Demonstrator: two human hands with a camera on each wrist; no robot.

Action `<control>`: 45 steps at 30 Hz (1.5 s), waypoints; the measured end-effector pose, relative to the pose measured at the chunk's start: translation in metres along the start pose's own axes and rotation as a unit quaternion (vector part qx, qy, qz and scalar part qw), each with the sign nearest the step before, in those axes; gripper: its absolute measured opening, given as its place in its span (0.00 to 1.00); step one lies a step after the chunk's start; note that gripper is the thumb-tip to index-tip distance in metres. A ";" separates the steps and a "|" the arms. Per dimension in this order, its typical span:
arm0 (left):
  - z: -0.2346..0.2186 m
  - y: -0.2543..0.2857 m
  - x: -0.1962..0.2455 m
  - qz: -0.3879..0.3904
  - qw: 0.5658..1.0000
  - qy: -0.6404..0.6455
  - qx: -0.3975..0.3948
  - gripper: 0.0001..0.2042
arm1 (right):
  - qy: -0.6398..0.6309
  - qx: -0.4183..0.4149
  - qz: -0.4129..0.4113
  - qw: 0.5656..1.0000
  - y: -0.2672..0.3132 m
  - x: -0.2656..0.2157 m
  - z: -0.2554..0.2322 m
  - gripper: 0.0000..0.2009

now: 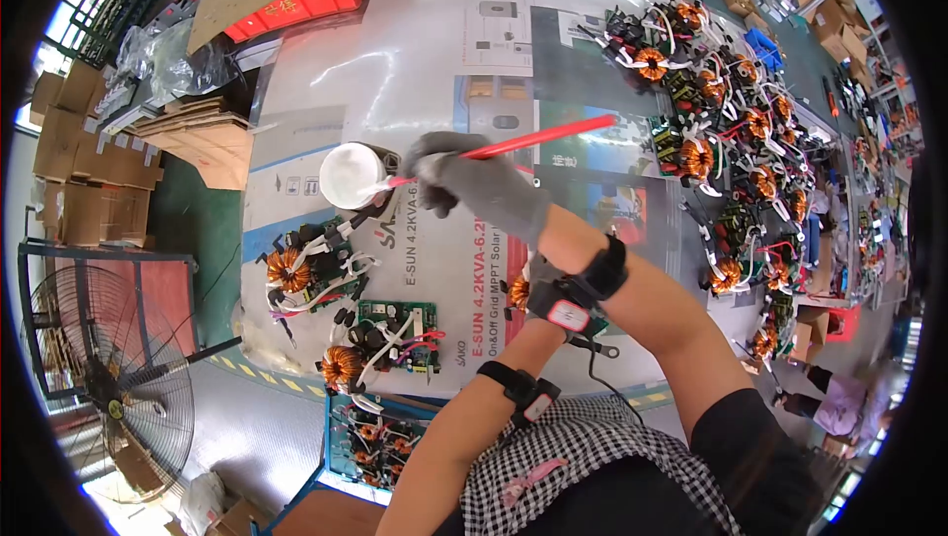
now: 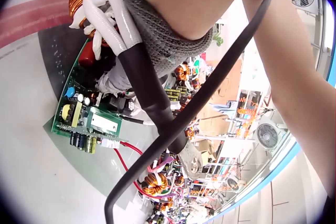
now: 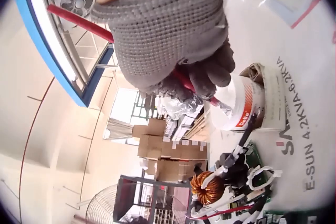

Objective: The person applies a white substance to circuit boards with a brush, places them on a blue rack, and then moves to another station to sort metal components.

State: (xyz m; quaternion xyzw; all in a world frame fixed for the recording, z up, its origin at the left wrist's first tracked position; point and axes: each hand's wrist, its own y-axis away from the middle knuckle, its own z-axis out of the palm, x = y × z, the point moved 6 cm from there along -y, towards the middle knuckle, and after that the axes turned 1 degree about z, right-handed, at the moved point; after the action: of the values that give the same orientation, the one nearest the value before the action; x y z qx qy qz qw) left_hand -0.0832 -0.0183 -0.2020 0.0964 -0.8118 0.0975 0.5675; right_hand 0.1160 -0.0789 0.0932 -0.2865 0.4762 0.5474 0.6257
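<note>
My gloved right hand (image 1: pixel 479 175) grips a red-handled brush (image 1: pixel 553 136), its pale tip at the rim of a white tub (image 1: pixel 348 178). In the right wrist view, the gloved fingers (image 3: pixel 210 77) curl round the handle, and the tub (image 3: pixel 244 103) stands against a cardboard piece (image 3: pixel 273 98). My gloved left hand (image 2: pixel 157 40) reaches down to a green circuit board (image 2: pixel 89 121) with a copper coil (image 2: pixel 86 1). White wires with a black sleeve (image 2: pixel 147 82) cross in front of its fingers, largely hiding their hold. The right forearm covers most of this hand in the head view.
Two boards with copper coils (image 1: pixel 341 366) lie at the table's near left. Many more coil boards (image 1: pixel 696 156) crowd the right side. A red bin (image 1: pixel 306 4) stands at the far left, and a large fan (image 1: pixel 109 388) beside the table.
</note>
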 end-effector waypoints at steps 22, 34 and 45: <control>-0.095 -0.045 0.159 -0.074 0.914 -0.382 -0.117 0.42 | 0.219 0.406 -0.010 0.887 0.257 0.089 -0.175 0.06; -0.092 -0.047 0.154 -0.102 0.909 -0.380 -0.136 0.43 | 0.188 0.382 0.001 0.905 0.255 0.077 -0.171 0.03; -0.115 -0.086 0.146 -0.151 0.913 -0.367 -0.096 0.45 | 0.045 0.481 -0.155 0.862 0.308 0.027 -0.185 0.03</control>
State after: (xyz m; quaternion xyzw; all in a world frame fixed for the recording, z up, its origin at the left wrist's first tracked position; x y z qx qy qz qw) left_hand -0.0053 -0.0771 -0.0216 0.1922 -0.9440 -0.1098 0.2445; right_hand -0.2326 -0.1574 0.0482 -0.0440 0.6575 0.1329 0.7403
